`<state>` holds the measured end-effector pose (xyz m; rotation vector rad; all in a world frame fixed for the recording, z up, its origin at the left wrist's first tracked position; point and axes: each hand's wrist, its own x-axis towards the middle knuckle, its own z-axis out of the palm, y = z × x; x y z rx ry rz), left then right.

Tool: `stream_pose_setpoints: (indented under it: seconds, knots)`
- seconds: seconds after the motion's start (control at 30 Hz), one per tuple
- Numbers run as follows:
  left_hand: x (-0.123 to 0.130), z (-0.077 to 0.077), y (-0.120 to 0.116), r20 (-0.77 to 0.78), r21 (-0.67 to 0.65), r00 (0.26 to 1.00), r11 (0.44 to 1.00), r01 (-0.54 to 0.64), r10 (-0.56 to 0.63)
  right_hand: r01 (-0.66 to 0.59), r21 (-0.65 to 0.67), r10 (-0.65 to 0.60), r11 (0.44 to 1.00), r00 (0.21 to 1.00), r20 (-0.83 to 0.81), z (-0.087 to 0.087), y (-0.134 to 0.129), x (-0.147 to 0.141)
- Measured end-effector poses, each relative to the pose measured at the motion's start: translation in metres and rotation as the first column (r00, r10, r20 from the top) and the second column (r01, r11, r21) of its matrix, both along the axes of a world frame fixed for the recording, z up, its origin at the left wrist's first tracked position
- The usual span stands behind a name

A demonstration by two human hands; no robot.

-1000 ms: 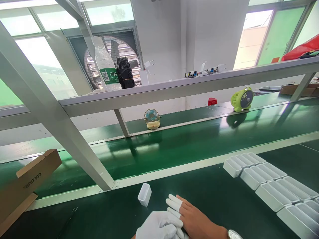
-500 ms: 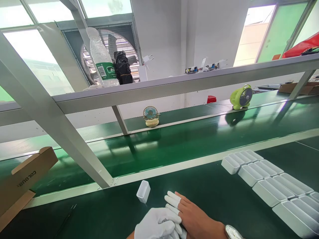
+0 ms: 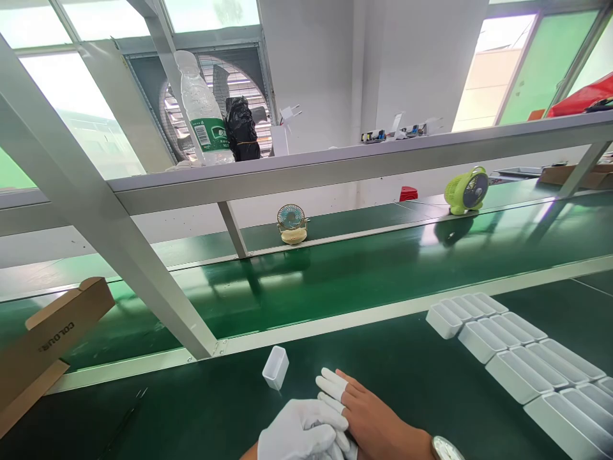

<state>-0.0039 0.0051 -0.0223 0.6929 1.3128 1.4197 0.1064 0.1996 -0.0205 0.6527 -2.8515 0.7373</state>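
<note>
My left hand (image 3: 299,431), in a white glove, rests low in the middle of the view with its fingers bent together against my other hand. What those fingers close on, if anything, is hidden. Beside and touching it is my right hand (image 3: 371,412), bare except for white covers on several fingers. Its fingers stretch out flat above the dark green table (image 3: 201,409), and a wristwatch (image 3: 446,449) shows at its wrist. Just beyond both hands stands a small white open box (image 3: 276,368), with neither hand touching it.
Rows of white boxes (image 3: 522,370) stand at the right. A cardboard box (image 3: 57,338) is at the left, near a slanted metal post (image 3: 158,281). Behind the table runs a green belt (image 3: 335,271), with a green fan (image 3: 465,191) and a small cream fan (image 3: 292,225) beyond it.
The view has shifted slightly, so the background sits a little further right. Both hands and the small white box keep the same positions relative to each other.
</note>
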Motion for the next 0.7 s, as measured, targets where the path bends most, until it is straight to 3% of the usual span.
stream_pose_setpoints:
  seconds: [0.37,0.7]
  knots:
    - [-0.004,-0.004,-0.003,-0.036,-0.019,0.999,1.000,0.020,-0.020,0.016,-0.012,-0.016,1.000,0.999,0.040,0.000,0.000,-0.001]
    - [-0.001,0.000,-0.002,-0.040,-0.016,0.999,1.000,0.014,-0.015,-0.017,0.020,0.017,1.000,1.000,0.000,-0.013,0.003,-0.006]
